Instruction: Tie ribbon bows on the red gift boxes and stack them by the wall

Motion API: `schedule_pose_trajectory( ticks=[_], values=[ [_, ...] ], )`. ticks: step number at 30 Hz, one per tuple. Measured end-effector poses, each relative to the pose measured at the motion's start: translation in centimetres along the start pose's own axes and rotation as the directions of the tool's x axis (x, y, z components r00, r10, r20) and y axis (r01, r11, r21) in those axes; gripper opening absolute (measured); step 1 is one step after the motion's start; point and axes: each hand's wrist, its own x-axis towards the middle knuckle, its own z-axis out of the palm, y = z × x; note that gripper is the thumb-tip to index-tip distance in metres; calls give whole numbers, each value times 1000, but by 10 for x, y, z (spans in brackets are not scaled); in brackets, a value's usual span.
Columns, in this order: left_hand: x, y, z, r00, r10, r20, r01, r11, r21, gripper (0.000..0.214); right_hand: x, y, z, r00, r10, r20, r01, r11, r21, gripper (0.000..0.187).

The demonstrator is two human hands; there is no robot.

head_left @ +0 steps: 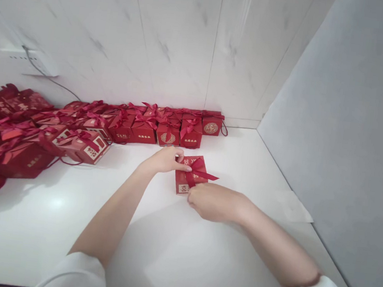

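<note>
A small red gift box with pale printed characters sits on the white table in front of me. Across its top runs a dark red ribbon, one tail of it pointing right. My left hand is at the box's left back corner, fingers curled and thumb laid on the ribbon near its crossing. At the front edge, my right hand is closed, its fingertips around the lower part of the ribbon against the box. Those fingertips are partly hidden behind the hand.
Several finished-looking red boxes with bows stand in rows along the tiled wall, spreading left. A grey panel bounds the right side. A cable hangs from a wall socket. A pale flat sheet lies by the panel.
</note>
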Motion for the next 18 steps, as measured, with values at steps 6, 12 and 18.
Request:
schedule_pose_trajectory(
  ticks=[6, 12, 18],
  values=[
    [1, -3, 2, 1000, 20, -17, -19, 999, 26, 53, -19, 18, -19, 992, -125, -24, 127, 959, 255, 28],
    [-5, 3, -5, 999, 19, 43, -20, 999, 26, 52, -46, 43, -33, 959, 32, -282, 56, 952, 300, 28],
    [-11, 8, -12, 990, 37, 134, -44, 998, 45, 55, -39, 63, -28, 930, 244, -276, -177, 953, 245, 30]
  ],
)
